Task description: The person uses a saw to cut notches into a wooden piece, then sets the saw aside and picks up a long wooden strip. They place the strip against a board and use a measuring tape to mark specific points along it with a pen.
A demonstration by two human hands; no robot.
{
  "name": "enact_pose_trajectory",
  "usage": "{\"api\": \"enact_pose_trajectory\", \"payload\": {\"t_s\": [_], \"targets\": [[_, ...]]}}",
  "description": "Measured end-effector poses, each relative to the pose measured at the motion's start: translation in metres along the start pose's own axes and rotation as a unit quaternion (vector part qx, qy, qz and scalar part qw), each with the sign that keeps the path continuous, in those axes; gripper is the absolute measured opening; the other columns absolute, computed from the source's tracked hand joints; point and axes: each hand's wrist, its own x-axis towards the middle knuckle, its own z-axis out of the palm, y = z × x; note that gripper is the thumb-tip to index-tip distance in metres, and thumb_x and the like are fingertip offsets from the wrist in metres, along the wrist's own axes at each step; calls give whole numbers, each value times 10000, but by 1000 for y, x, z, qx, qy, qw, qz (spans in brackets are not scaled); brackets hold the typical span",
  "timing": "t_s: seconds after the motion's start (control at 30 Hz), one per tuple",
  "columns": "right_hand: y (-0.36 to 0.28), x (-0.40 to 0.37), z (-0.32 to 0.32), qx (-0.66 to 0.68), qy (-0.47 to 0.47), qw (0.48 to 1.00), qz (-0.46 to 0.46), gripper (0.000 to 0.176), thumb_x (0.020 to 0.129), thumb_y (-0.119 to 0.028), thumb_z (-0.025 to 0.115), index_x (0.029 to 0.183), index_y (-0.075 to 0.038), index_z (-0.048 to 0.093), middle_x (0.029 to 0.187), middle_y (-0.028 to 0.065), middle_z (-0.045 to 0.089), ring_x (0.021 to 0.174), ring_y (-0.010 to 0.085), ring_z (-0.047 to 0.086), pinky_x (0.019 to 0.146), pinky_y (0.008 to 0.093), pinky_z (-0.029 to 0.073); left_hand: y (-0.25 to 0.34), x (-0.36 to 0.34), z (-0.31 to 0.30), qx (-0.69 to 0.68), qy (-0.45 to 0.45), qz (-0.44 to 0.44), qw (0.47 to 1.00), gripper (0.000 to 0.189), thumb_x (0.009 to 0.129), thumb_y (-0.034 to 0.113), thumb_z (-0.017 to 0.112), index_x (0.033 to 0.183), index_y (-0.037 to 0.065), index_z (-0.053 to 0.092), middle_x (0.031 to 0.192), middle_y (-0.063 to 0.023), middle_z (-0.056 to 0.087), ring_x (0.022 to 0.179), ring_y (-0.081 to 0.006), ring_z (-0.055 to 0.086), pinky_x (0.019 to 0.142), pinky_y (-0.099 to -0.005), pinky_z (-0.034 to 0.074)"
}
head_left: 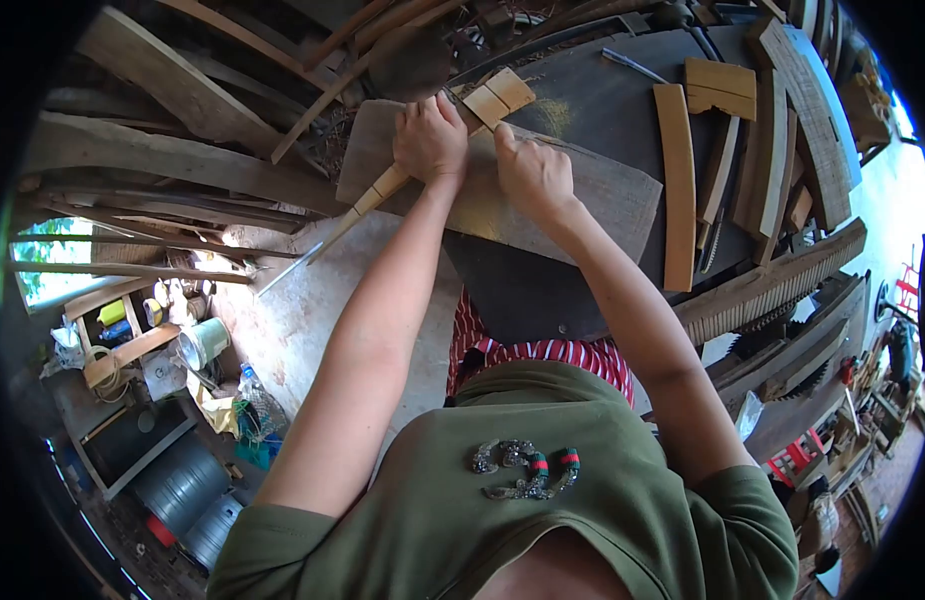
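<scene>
My left hand is closed over a long narrow wooden strip, which lies slantwise across a thick board. Dark lines cross the strip at intervals, and its wider end sticks out beyond my hands. My right hand is closed, its index finger stretched along a thin dark blade lying across the strip. Whatever handle the blade has is hidden in my right fist. My left fingertips are close to the blade's far end. Pale sawdust is scattered on the dark tabletop beside the strip.
Right of the board lie a curved wooden piece, a notched block and several other offcuts. A metal rod-like tool rests at the back. Long planks are stacked at left. Saws with toothed blades hang at lower right.
</scene>
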Motion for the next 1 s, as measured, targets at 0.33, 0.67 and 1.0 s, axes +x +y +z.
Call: {"api": "enact_pose_trajectory", "payload": {"t_s": [0.33, 0.67, 1.0], "targets": [[-3, -18, -18, -17, -45, 999, 4, 141, 907, -108, 510, 1038, -56, 523, 808, 197, 726, 778, 361, 738, 650, 469, 574, 0, -2, 1, 1, 4, -4, 1000, 276, 960, 333, 560, 801, 123, 643, 872, -40, 653, 848, -271, 652, 658, -433, 554], [20, -61, -16, -6, -21, 1000, 11, 132, 900, -103, 504, 1020, -70, 459, 682, 206, 668, 657, 417, 687, 575, 534, 532, 3, -1, -1, 7, -2, -21, 1000, 274, 964, 335, 561, 812, 123, 648, 887, -46, 660, 858, -274, 653, 683, -430, 556], [16, -61, -31, -25, 37, 999, -24, 83, 894, -103, 507, 962, -57, 520, 665, 189, 684, 632, 357, 715, 540, 463, 552, 1, 0, 2, 10, -27, -28, 999, 326, 1002, 387, 495, 869, 124, 633, 944, -39, 661, 908, -300, 650, 686, -464, 552]]}}
